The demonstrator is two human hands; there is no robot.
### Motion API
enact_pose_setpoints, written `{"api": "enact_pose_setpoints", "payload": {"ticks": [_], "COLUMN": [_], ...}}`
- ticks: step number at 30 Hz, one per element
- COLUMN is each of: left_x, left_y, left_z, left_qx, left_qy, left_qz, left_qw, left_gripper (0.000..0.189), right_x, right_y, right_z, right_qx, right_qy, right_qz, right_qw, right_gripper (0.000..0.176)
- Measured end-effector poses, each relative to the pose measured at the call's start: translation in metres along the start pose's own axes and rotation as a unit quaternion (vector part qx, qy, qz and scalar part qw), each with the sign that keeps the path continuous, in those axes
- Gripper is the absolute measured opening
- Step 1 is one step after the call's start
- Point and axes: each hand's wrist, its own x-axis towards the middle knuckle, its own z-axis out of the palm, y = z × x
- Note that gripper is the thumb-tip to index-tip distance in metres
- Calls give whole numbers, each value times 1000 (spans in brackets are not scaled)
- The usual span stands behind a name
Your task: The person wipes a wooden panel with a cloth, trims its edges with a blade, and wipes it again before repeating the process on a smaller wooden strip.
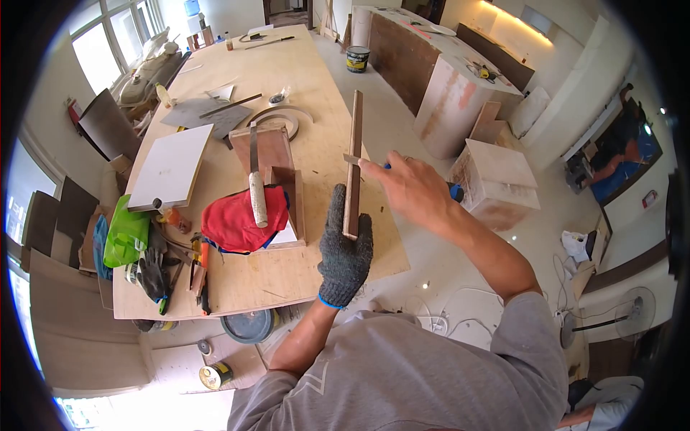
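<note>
A long narrow wooden strip (pixel 353 172) stands up over the right edge of the wooden table (pixel 287 68). My left hand (pixel 345 251), in a dark grey glove, is closed around its lower end. Bare, my right hand (pixel 406 183) grips a small blade (pixel 351 159) that lies against the strip's side; a bit of blue shows by the fingers. Left of the strip, a red cloth (pixel 237 219) and a knife with a whitish handle (pixel 257 201) rest on a wooden box piece (pixel 298 212).
On the table are a white panel (pixel 169 169), a green bag (pixel 127 233), a spare glove (pixel 152 276), an orange cutter (pixel 204 266) and curved strips (pixel 295 115). A wooden box (pixel 496 183) stands on the floor at right, with cables and a fan (pixel 618 316) nearer.
</note>
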Motion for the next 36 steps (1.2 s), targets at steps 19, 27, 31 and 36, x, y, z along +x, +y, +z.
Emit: {"api": "enact_pose_setpoints", "payload": {"ticks": [19, 27, 31, 36], "left_x": [0, -1, 0, 0], "left_y": [6, 5, -1, 0], "left_z": [-1, 0, 0, 0], "left_qx": [-22, -11, 5, -9], "left_qy": [-3, -1, 3, 4], "left_qz": [-9, -13, 1, 8], "left_qw": [1000, 1000, 1000, 1000], "left_gripper": [59, 58, 57, 57], "right_x": [17, 18, 16, 23], "right_y": [16, 17, 20, 23], "right_z": [-2, -1, 4, 3], "right_qx": [37, 24, 18, 23], "right_qy": [-48, -65, -45, -77], "right_qz": [33, 42, 28, 39], "right_qw": [998, 997, 998, 996], "right_gripper": [43, 41, 44, 46]}}
